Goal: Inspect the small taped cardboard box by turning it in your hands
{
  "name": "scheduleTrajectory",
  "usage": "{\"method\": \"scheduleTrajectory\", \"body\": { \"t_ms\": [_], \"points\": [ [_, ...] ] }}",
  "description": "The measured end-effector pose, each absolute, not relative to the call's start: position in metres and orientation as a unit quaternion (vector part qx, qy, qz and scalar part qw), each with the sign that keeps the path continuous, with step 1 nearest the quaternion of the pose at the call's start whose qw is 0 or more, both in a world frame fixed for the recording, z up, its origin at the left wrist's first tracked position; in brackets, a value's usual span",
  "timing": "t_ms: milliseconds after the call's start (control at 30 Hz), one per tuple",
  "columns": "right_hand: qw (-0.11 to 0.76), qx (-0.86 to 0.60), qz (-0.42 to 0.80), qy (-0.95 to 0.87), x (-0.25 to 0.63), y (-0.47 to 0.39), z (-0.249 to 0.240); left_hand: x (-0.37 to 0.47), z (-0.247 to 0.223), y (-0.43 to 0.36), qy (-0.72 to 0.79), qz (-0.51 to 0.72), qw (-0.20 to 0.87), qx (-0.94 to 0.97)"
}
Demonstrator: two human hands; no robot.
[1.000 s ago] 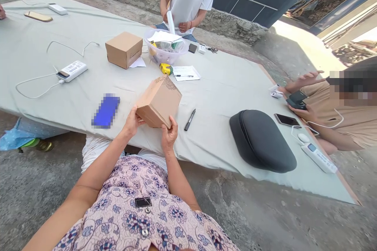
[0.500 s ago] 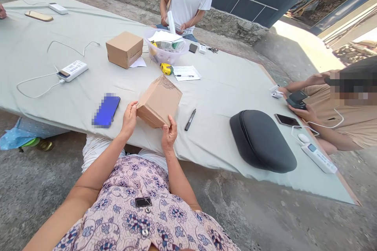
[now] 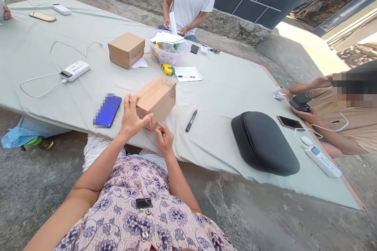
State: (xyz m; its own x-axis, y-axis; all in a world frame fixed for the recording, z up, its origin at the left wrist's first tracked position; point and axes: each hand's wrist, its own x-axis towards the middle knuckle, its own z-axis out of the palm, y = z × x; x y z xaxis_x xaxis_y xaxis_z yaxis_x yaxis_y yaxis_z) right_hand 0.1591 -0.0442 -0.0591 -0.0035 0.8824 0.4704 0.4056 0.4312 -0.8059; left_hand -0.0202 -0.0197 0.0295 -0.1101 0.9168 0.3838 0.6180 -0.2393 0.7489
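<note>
A small brown cardboard box [image 3: 156,100] with dark scribbled lines near its far right edge is between my hands at the near side of the table. My left hand [image 3: 131,119] grips its left side, fingers over the upper edge and thumb across the front. At the lower front corner, my right hand [image 3: 165,139] has curled fingers against the box; their exact grip is partly hidden. Left of the box lies a phone with a blue screen [image 3: 108,110]. A black marker [image 3: 191,120] rests to its right.
Beyond the box are a yellow tape measure [image 3: 167,69], a paper with a pen [image 3: 188,73], another cardboard box [image 3: 126,50] and a plastic basket [image 3: 167,55]. A power bank [image 3: 75,71] lies left, a black case [image 3: 265,143] right. Two people sit at the far and right sides.
The box has turned and tipped so more of its front side shows. My left hand has shifted right, its thumb now across the front; my right hand has slid down to the lower corner.
</note>
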Motion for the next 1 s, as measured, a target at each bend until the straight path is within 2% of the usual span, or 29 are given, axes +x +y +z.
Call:
{"method": "scheduleTrajectory", "body": {
  "t_ms": [133,333,433,600,733,867,1000],
  "points": [
    [0.474,-0.486,0.212,-0.703,0.160,-0.048,-0.053,-0.019,0.028,-0.021,0.514,0.385,0.093,0.761],
    [0.588,-0.538,0.046,-0.602,0.174,-0.050,-0.030,-0.025,0.024,-0.018,0.472,0.375,0.115,0.789],
    [0.571,-0.528,-0.020,-0.627,0.170,-0.048,-0.010,-0.025,0.023,-0.017,0.455,0.387,0.120,0.793],
    [0.492,-0.534,-0.025,-0.687,0.149,-0.041,0.008,-0.027,0.024,-0.020,0.419,0.383,0.135,0.812],
    [0.476,-0.530,-0.024,-0.701,0.152,-0.034,0.007,-0.034,0.029,-0.022,0.418,0.355,0.147,0.823],
    [0.498,-0.560,-0.031,-0.661,0.178,-0.028,0.009,-0.043,0.035,-0.022,0.418,0.344,0.190,0.819],
    [0.568,-0.592,-0.001,-0.571,0.208,-0.020,0.011,-0.052,0.039,-0.021,0.409,0.340,0.242,0.812]
  ]
}}
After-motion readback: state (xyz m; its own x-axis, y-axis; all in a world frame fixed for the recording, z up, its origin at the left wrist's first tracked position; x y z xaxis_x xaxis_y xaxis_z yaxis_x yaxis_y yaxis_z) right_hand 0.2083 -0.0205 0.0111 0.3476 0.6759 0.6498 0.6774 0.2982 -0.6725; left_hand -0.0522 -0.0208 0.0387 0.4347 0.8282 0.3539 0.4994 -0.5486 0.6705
